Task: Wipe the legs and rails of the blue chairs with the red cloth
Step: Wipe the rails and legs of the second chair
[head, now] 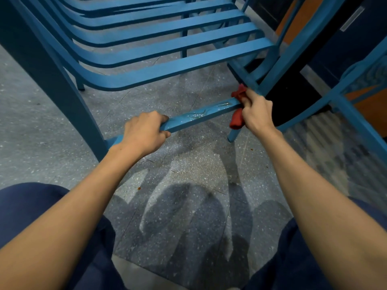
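Note:
A blue slatted chair [167, 45] fills the upper view, seen from low down. Its lower cross rail [201, 116] runs from lower left to upper right and shows wet streaks. My left hand [144, 132] grips the rail near its left end, fingers curled over the top. My right hand [256, 110] holds the red cloth [237, 120] wrapped round the rail's right end, close to where it meets the chair's right leg [236, 132]. The thick left leg [62, 95] stands at the left.
A second blue chair [345, 105] stands close on the right, its leg slanting down towards the frame edge. The floor is grey speckled terrazzo [188, 174] with a few small brown crumbs. An orange and dark panel [368, 105] is behind. My knees in dark blue trousers are at the bottom corners.

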The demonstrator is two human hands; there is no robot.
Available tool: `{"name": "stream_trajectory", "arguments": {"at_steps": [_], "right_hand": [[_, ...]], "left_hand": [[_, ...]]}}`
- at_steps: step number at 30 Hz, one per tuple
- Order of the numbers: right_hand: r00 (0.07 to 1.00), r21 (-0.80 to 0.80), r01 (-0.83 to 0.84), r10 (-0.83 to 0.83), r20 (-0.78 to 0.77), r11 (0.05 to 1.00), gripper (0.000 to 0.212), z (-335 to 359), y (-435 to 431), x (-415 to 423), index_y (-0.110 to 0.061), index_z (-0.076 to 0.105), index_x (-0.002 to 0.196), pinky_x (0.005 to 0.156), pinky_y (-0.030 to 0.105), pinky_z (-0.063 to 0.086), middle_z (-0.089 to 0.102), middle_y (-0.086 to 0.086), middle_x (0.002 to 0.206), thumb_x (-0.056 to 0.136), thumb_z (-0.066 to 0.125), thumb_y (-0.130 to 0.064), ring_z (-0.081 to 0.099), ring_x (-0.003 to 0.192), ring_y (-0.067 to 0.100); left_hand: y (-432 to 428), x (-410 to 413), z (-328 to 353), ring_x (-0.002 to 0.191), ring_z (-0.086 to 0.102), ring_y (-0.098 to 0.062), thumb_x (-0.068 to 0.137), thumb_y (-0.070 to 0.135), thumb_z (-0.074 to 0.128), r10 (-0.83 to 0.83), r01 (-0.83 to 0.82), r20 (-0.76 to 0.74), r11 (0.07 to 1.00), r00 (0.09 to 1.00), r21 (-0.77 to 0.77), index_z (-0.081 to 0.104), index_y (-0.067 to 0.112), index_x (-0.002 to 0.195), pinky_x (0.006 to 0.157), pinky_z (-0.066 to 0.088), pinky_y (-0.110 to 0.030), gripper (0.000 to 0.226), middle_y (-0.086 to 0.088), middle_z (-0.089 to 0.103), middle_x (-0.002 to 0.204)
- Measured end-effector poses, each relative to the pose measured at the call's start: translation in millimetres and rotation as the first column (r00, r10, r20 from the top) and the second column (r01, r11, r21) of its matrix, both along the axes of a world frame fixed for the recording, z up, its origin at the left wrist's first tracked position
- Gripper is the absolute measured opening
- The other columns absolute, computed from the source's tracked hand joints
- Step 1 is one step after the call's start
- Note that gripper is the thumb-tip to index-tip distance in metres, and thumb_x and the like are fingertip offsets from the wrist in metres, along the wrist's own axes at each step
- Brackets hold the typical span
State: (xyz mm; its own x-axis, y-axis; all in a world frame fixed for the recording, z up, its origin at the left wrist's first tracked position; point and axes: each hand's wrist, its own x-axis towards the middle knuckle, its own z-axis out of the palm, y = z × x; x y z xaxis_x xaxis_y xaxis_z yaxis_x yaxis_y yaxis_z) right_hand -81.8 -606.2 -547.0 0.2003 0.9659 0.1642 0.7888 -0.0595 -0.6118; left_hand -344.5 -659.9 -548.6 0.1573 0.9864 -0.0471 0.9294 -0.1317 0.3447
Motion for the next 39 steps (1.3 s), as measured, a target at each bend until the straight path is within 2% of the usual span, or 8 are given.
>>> {"name": "stream_trajectory", "arguments": {"at_steps": [5,14,18,21,26,31,35,39], "right_hand": [[0.984,0.043,-0.176,0.177,-0.022,0.984,0.033,-5,-30,-11,-0.018,0.062,0.127,0.1,0.009,0.032,0.064,-0.002,0.127,0.097,0.051,-0.011,0.051,0.116,0.004],[0.991,0.034,-0.08,0.076,0.11,0.996,0.041,-3,-6,38,-0.013,0.064,0.125,0.11,0.023,0.035,0.062,0.003,0.131,0.091,0.046,0.001,0.053,0.126,0.02],[0.999,0.092,0.036,-0.039,0.028,0.995,0.036,-14,-7,12,-0.005,0.062,0.125,0.105,0.004,0.021,0.058,0.007,0.135,0.096,0.042,0.001,0.05,0.127,0.018],[0.998,0.152,-0.044,0.05,-0.031,0.987,0.034,-23,-24,-13,-0.001,0.059,0.128,0.1,-0.007,0.014,0.054,0.003,0.134,0.097,0.045,0.001,0.045,0.125,0.008],[0.978,0.134,-0.188,0.174,0.116,0.973,0.034,-17,-24,2,-0.01,0.067,0.119,0.104,0.017,0.039,0.066,0.004,0.123,0.094,0.046,-0.001,0.06,0.114,0.015],[0.954,-0.06,0.086,-0.065,0.294,0.994,0.037,15,-4,18,-0.021,0.062,0.121,0.092,0.045,0.047,0.062,0.022,0.118,0.091,0.041,-0.011,0.057,0.11,0.045],[0.928,-0.154,0.092,-0.029,0.371,0.984,0.029,24,8,2,-0.019,0.064,0.117,0.088,0.046,0.047,0.061,0.02,0.116,0.098,0.046,-0.031,0.056,0.109,0.044],[0.972,-0.097,-0.093,0.112,0.207,0.991,0.025,10,-4,-12,-0.025,0.068,0.112,0.082,0.038,0.049,0.068,0.009,0.103,0.096,0.052,-0.032,0.06,0.102,0.032]], "left_hand": [[1,-1,1,0.093,0.059,-0.031,0.088,0.035,0.06,-0.004,0.004,-0.009,1.0,1.0,-0.001,0.06,0.027,0.121,0.069,0.037,-0.034,0.033,-0.007,0.067,0.099],[1,-1,1,0.092,0.059,-0.03,0.089,0.035,0.06,-0.001,0.001,-0.01,1.0,1.0,-0.007,0.06,0.027,0.122,0.069,0.037,-0.034,0.034,-0.006,0.067,0.1],[1,1,3,0.086,0.055,-0.027,0.089,0.034,0.06,0.001,-0.001,-0.012,1.0,1.0,-0.009,0.06,0.025,0.122,0.069,0.037,-0.034,0.034,-0.006,0.066,0.099],[2,0,1,0.088,0.057,-0.028,0.088,0.034,0.061,0.003,-0.003,-0.015,1.0,1.0,-0.013,0.06,0.026,0.12,0.069,0.038,-0.035,0.033,-0.006,0.066,0.097],[2,-1,-1,0.093,0.059,-0.031,0.087,0.035,0.062,0.009,-0.009,-0.014,1.0,1.0,-0.006,0.059,0.028,0.122,0.07,0.038,-0.035,0.036,-0.006,0.067,0.101],[1,-1,1,0.088,0.058,-0.028,0.087,0.036,0.062,0.008,-0.008,-0.01,1.0,1.0,-0.014,0.061,0.026,0.121,0.07,0.04,-0.035,0.035,-0.005,0.068,0.099],[-1,0,3,0.089,0.058,-0.028,0.088,0.035,0.061,0.006,-0.006,-0.02,1.0,1.0,-0.014,0.061,0.025,0.12,0.069,0.039,-0.034,0.034,-0.005,0.067,0.099],[-1,-1,4,0.09,0.058,-0.029,0.088,0.035,0.06,0.002,-0.003,-0.02,1.0,1.0,-0.016,0.061,0.025,0.12,0.069,0.039,-0.035,0.033,-0.005,0.067,0.099]]}}
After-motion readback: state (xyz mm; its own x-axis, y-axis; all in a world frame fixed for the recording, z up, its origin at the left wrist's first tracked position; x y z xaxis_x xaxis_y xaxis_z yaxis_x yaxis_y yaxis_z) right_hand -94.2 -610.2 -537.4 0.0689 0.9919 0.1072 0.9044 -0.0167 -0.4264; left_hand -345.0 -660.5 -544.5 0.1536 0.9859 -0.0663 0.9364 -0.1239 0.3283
